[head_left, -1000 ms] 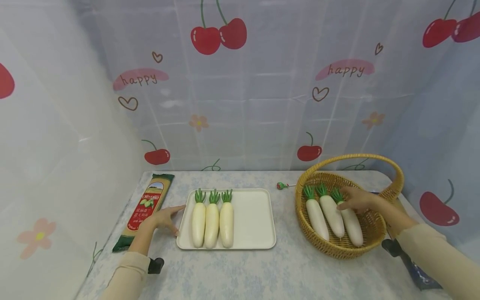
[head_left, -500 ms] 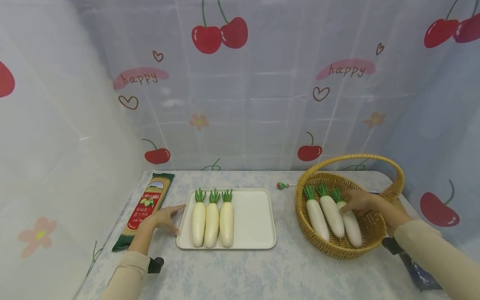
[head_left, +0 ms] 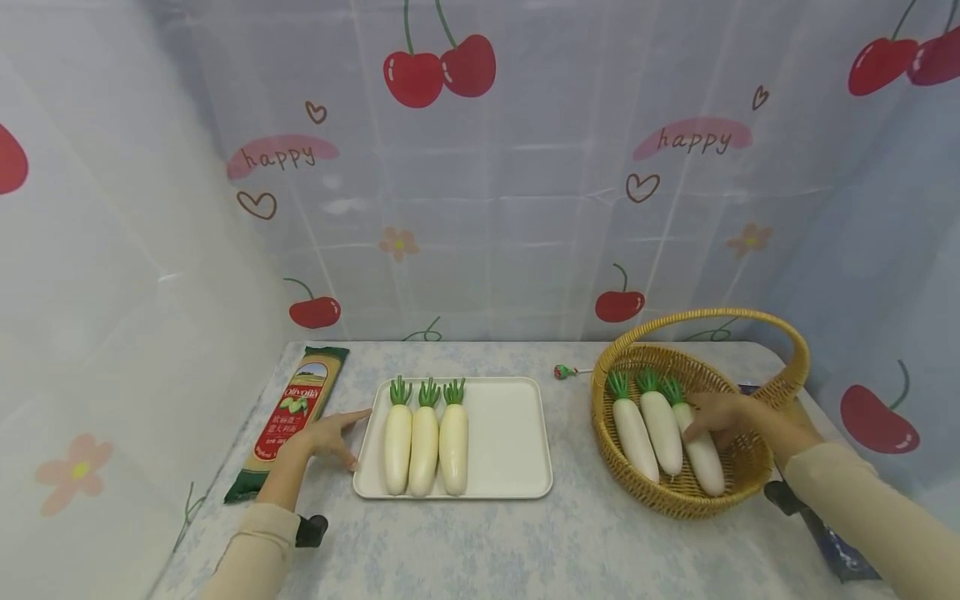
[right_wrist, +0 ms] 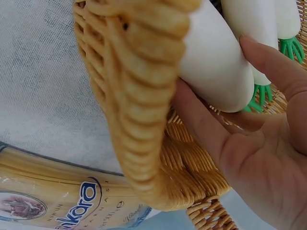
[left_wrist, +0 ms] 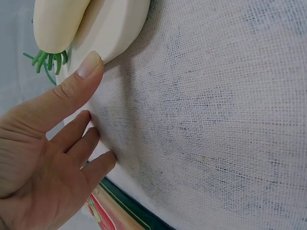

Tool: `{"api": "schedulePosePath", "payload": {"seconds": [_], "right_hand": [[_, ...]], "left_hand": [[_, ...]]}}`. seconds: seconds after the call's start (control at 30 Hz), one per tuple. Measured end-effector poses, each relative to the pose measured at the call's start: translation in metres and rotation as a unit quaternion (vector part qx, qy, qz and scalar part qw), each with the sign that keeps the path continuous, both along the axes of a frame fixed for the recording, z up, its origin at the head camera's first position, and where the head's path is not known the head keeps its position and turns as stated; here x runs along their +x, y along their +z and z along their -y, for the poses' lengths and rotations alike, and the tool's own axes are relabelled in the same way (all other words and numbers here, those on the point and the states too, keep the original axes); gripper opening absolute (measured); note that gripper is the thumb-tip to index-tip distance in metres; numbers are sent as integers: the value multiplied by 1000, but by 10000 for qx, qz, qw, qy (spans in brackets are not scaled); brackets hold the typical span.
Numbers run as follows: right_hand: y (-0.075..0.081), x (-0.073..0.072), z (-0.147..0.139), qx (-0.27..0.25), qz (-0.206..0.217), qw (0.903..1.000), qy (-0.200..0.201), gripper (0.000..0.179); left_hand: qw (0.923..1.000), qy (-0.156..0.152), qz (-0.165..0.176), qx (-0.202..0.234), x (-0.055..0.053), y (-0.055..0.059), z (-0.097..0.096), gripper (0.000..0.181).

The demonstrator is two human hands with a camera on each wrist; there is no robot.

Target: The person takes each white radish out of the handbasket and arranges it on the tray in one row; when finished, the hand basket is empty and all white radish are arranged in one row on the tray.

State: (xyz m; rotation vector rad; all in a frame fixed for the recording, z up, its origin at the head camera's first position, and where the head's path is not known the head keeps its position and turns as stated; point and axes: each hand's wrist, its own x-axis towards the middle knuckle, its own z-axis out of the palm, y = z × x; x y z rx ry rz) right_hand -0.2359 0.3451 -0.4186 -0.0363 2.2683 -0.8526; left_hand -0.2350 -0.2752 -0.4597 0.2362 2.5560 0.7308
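Observation:
In the wicker basket [head_left: 678, 507] at the right lie three white radishes with green tops. My right hand [head_left: 723, 417] grips the rightmost white radish [head_left: 705, 461], thumb on one side and fingers on the other, as the right wrist view shows. The middle white radish [head_left: 663, 433] and the left white radish [head_left: 634, 440] lie beside it. My left hand [head_left: 326, 437] is at the left edge of the white tray [head_left: 510, 442], its fingers spread and relaxed; the thumb is at the rim. Three creamier radishes [head_left: 424, 450] lie side by side on the tray's left half.
A green and red pasta packet [head_left: 288, 425] lies left of the tray. Between tray and basket, toward the back, is a lollipop [head_left: 564, 372]. The basket's tall handle [head_left: 712, 313] arches over it. Another pasta packet [right_wrist: 62, 196] lies beyond the basket's right side.
My right hand has shifted slightly down on the rightmost radish. The middle radish has moved a little, its lower end going left. My left hand has stayed put.

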Motion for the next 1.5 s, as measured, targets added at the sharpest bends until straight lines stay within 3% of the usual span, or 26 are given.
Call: {"api": "schedulePosePath", "payload": {"seconds": [0.23,0.47,0.7,1.17,1.5], "right_hand": [[-1,1,2,-279,314,9990,-152,89],[-1,0,3,1,199,9997,-173,94],[-4,-1,4,-34,154,9998,-123,89],[5,2,-1,-64,-652,9977,148,88],[19,6,-4,-262,-1156,9923,348,88]], "left_hand": [[10000,-28,11,14,0,0,0,99],[10000,-36,-28,-26,0,1,1,99],[10000,-13,37,-32,1,1,1,101],[9999,10,0,-134,-1,-2,2,100],[9999,23,29,-160,-1,-1,0,100]]}}
